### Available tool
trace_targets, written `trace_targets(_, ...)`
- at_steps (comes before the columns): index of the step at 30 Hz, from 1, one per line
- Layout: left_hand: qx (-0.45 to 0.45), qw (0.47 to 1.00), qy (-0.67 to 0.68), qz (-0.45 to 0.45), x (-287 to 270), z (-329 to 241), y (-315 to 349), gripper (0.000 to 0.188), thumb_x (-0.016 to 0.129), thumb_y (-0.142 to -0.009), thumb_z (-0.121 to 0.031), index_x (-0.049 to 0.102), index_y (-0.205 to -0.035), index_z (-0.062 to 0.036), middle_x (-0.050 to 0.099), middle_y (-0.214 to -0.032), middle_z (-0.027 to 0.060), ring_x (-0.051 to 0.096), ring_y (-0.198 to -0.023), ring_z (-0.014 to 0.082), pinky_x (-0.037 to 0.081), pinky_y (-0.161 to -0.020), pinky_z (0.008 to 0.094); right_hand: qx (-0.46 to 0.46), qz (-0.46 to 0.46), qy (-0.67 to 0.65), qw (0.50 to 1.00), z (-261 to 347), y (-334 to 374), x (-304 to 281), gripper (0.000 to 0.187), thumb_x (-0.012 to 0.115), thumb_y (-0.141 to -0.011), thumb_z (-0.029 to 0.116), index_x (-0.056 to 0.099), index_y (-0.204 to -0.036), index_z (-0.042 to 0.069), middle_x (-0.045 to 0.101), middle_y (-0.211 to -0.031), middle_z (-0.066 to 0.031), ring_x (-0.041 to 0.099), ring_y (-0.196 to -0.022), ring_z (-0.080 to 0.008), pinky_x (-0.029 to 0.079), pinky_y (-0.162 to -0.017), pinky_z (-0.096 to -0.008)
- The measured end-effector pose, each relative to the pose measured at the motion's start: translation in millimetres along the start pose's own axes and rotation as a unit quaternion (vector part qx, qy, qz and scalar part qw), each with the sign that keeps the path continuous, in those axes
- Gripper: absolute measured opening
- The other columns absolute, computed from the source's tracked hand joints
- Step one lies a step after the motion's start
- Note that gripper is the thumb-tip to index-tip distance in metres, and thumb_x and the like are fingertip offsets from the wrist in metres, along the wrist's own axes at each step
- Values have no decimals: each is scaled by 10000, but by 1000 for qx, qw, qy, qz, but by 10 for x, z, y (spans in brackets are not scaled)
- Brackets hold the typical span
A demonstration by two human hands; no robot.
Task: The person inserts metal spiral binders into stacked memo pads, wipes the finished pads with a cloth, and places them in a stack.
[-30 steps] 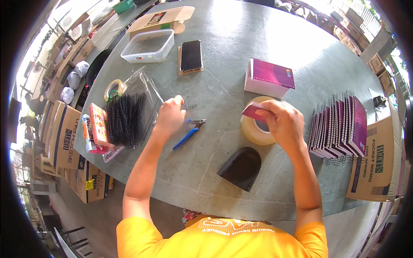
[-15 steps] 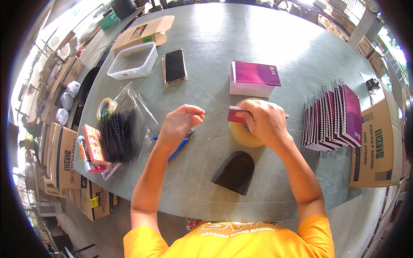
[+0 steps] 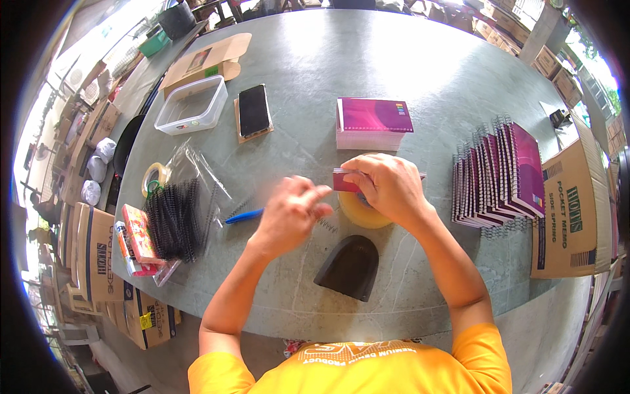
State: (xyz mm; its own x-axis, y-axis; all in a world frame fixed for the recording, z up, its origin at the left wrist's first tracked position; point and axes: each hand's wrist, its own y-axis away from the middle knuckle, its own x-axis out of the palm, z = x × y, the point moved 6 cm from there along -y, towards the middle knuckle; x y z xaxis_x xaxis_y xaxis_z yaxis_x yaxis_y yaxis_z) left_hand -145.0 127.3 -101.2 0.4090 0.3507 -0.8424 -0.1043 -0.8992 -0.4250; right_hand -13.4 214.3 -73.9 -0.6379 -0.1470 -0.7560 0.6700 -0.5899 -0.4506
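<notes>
Right hand [image 3: 388, 182]: 1 small maroon notebook [image 3: 341, 181], pinched between thumb and fingers, raised above the desk [image 3: 295, 148] and overlapping 1 tape roll [image 3: 358, 213] in this view.

Left hand [image 3: 287, 215]: just left of the notebook, apart from it; fingers partly curled and smeared by motion. Whether they pinch anything cannot be told.

Wire coil [image 3: 327, 227], 1 piece: just below the left fingers; held or lying loose, unclear.

Blue-handled cutters [image 3: 244, 216], 1: on the desk, beside the left hand.

Black coils [image 3: 174, 220], 1 heap: left side, beside clear plastic wrap [image 3: 209, 172].

Notebook stack [image 3: 371, 125], 1: beyond the right hand. Coil-bound notebooks [image 3: 500, 172], 1 row: right side, near 1 cardboard box [image 3: 569, 205].

Risks, as judged: a slack right pinch could let the pages slip out of line; a hasty left sweep could nudge the cutters or bend the wire coil; heaped coils could tangle when 1 is pulled; a bump from the right forearm could upset the bound row.

Obscured: the notebook's middle, behind the right hand; the cutters' working end, behind the left; part of the tape roll; any punched holes in the held notebook, too small to make out.
</notes>
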Motion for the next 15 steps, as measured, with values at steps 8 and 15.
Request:
trace_targets(8,-266,953,-124,79,517,624,188,350,583,-880,-266,465,-1153,-83,597,-878,194,608,-858,374,476,-738,446,24,-12,95,995,37,-43,110,232,653,-779,309,576,-714,100,631,-688,-49,621,-659,-241,466,-594,-375)
trace_targets(15,-285,913,285,-67,200,466,104,192,571,-866,-37,548,-1054,-2,618,-772,70,571,-673,129,469,-618,272,39,-49,171,983,55,-50,201,351,659,-755,442,591,-675,107,616,-657,-33,601,-631,-222,445,-580,-356)
